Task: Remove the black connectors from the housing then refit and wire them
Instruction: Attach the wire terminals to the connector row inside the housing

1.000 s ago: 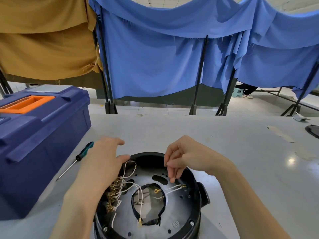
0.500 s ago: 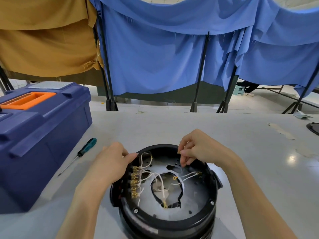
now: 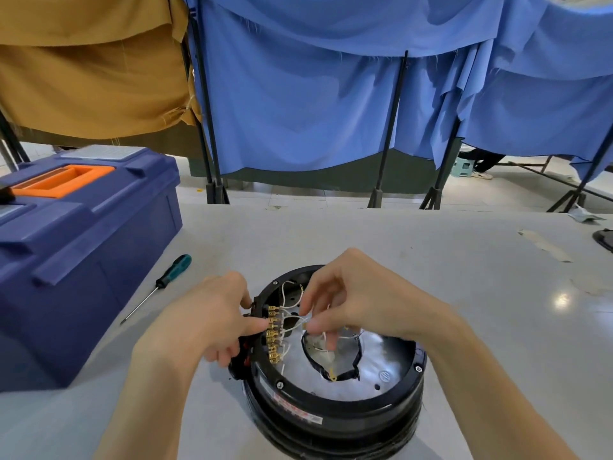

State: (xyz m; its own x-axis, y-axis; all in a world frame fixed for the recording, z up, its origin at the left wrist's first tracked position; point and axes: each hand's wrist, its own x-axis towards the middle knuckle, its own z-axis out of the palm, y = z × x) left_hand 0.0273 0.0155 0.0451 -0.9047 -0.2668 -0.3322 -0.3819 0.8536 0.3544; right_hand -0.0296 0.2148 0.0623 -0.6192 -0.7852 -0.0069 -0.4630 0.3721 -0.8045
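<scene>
A round black housing (image 3: 335, 413) stands upside down on the grey table (image 3: 464, 277), its silver inner plate showing. A row of brass terminals (image 3: 273, 336) with white wires (image 3: 292, 322) runs along its left inner rim, on the black connectors. My left hand (image 3: 209, 323) grips the housing's left rim, its thumb pressed beside the terminals. My right hand (image 3: 351, 300) hovers over the plate, fingertips pinched on a white wire near the terminals. The plate's centre has a jagged black-edged opening (image 3: 331, 356).
A green-handled screwdriver (image 3: 159, 285) lies on the table left of the housing. A large blue toolbox (image 3: 76, 247) with an orange handle stands at the far left. Blue and tan cloths hang on black stands behind the table. A dark object (image 3: 605, 239) sits at the right edge.
The view has shifted so the housing sits more to the right. My right hand moved left across the plate to the terminals. My left hand shifted from the top rim down to the connector side.
</scene>
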